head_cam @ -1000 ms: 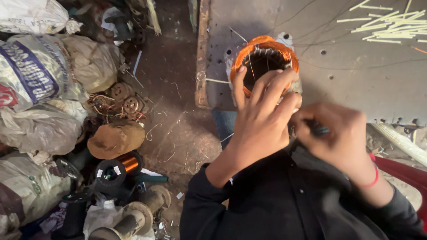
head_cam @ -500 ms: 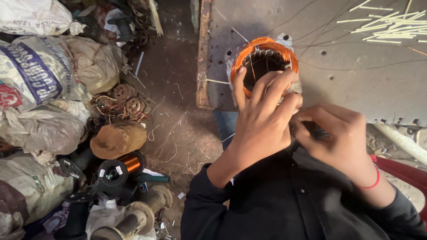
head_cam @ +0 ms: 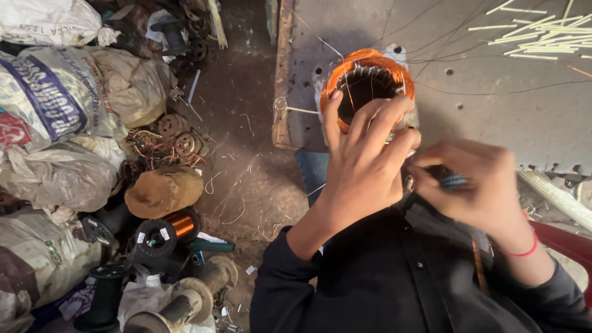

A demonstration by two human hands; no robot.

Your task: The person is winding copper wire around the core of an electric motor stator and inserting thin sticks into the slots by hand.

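Observation:
A round motor stator (head_cam: 368, 74) wound with copper wire stands on the grey workbench (head_cam: 493, 105). My left hand (head_cam: 364, 160) grips its near rim, thumb on the left side of the copper winding, fingers spread over the right side. Just right of it, my right hand (head_cam: 481, 185) is closed around a small dark tool (head_cam: 455, 180), blurred, close to the left hand's fingertips. A red thread circles the right wrist. Thin wires run from the stator across the bench.
White insulation strips (head_cam: 542, 34) lie at the bench's back right. On the dirt floor to the left are filled sacks (head_cam: 55, 111), a copper wire spool (head_cam: 166, 228), empty bobbins (head_cam: 185, 302), scrap coils (head_cam: 172, 139) and a brown cap (head_cam: 161, 190). A wooden strip (head_cam: 283, 74) edges the bench.
My right hand has shifted slightly with the tool beside the left fingers. My left hand stays on the stator. The view has barely moved.

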